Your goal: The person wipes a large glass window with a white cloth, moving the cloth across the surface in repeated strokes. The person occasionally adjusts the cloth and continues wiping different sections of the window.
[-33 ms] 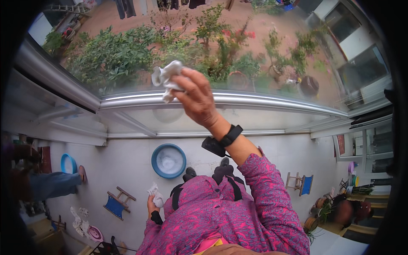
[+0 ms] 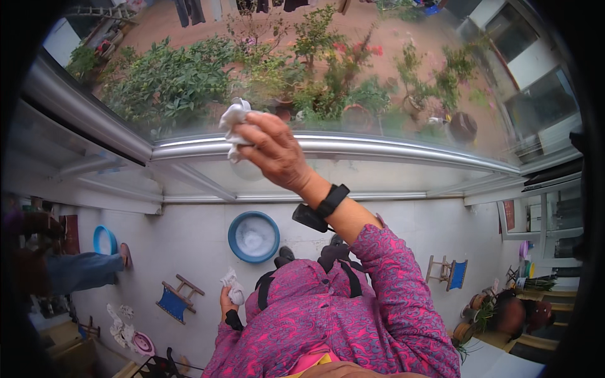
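Note:
My right hand point(image 2: 272, 151) is raised in front of the window pane point(image 2: 189, 88), its fingers closed round a crumpled white cloth point(image 2: 234, 116). The cloth sits just above the silver window rail point(image 2: 378, 147) and seems to touch the glass. Low at my left side, my left hand point(image 2: 227, 302) grips a second bunched white cloth point(image 2: 234, 288). On the floor ahead of my feet stands a blue basin point(image 2: 232, 251) with foamy, whitish water point(image 2: 255, 235).
Folding stools with blue seats stand on the left point(image 2: 171, 305) and the right point(image 2: 458, 275). Further left are another person's leg point(image 2: 85, 272) and a light-blue basin point(image 2: 103, 240). Potted plants point(image 2: 482, 312) stand at the right. Beyond the glass grow shrubs point(image 2: 170, 75).
My right hand and its cloth have shifted left and slightly down along the pane. My left hand still holds its cloth low at my side.

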### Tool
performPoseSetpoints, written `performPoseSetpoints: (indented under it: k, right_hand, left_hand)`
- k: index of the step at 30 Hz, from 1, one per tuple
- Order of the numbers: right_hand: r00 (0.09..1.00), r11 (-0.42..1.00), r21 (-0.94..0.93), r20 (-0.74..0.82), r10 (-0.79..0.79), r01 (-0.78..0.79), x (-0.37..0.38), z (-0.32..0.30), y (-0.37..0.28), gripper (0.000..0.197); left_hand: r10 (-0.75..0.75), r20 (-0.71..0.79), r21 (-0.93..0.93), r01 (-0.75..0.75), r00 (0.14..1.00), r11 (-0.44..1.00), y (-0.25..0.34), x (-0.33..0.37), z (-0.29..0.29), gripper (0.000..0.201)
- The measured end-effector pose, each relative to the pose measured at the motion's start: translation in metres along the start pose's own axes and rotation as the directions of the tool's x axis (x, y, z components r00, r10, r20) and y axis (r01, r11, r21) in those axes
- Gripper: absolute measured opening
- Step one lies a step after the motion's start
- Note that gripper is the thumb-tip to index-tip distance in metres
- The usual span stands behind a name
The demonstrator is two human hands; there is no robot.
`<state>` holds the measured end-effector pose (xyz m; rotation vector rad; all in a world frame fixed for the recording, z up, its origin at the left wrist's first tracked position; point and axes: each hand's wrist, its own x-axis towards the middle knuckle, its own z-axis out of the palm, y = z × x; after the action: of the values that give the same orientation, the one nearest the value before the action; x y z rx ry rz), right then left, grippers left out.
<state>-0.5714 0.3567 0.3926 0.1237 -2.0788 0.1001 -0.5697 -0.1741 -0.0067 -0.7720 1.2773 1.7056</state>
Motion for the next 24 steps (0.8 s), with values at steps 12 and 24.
performPoseSetpoints:
  k: [12,24]
  right_hand:
    - [0.961,0.943,-0.217,0.173,-0.217,0.252,-0.004,0.116,-0.008,0.031]
    - [0.943,0.920,-0.344,0.326,-0.072,0.189,-0.107,-0.075,0.074,0.027]
  left_hand:
    - [-0.081,0.014,-0.085,0.082,0.997,0.993,0.001,-0.017,0.002,0.034]
    - [-0.066,0.018,-0.013,0.066,0.998,0.998,0.000,-0.018,0.015,0.029]
